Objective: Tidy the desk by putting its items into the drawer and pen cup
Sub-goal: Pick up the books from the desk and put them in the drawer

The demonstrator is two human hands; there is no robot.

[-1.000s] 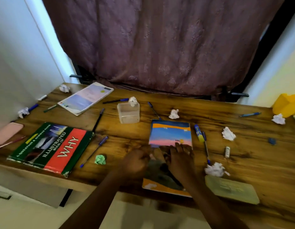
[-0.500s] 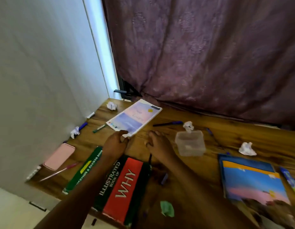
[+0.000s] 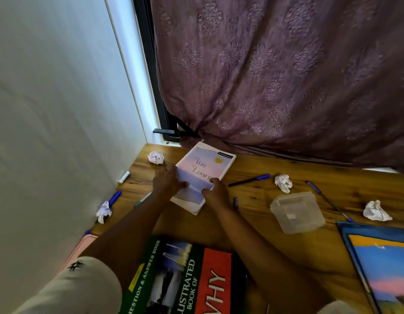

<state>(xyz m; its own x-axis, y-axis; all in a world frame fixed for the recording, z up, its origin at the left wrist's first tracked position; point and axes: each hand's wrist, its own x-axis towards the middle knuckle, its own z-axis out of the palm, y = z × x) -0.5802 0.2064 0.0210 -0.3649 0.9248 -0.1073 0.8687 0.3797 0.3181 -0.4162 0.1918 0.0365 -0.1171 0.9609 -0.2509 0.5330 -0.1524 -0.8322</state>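
Observation:
A pale pink-and-lilac notebook (image 3: 206,167) lies at the desk's back left corner, near the curtain. My left hand (image 3: 166,183) grips its left edge with the thumb on the cover. My right hand (image 3: 215,193) grips its right edge near the front corner. A clear plastic container (image 3: 297,211) stands to the right of the notebook. Pens lie scattered: a blue-capped pen (image 3: 249,180), a green pen (image 3: 142,199), a blue marker (image 3: 115,197) and a long pen (image 3: 327,200). No drawer shows in this view.
Crumpled paper balls (image 3: 156,157) (image 3: 283,182) (image 3: 376,211) (image 3: 104,211) dot the wooden desk (image 3: 253,223). A green-and-red book (image 3: 185,275) lies under my arms. A blue picture book (image 3: 384,257) is at the right, a pink case (image 3: 81,245) at the left edge by the wall.
My view swung left from the blue picture book to the desk's back left corner. Both hands moved off that book, reached over the green-and-red book and took hold of the pale notebook.

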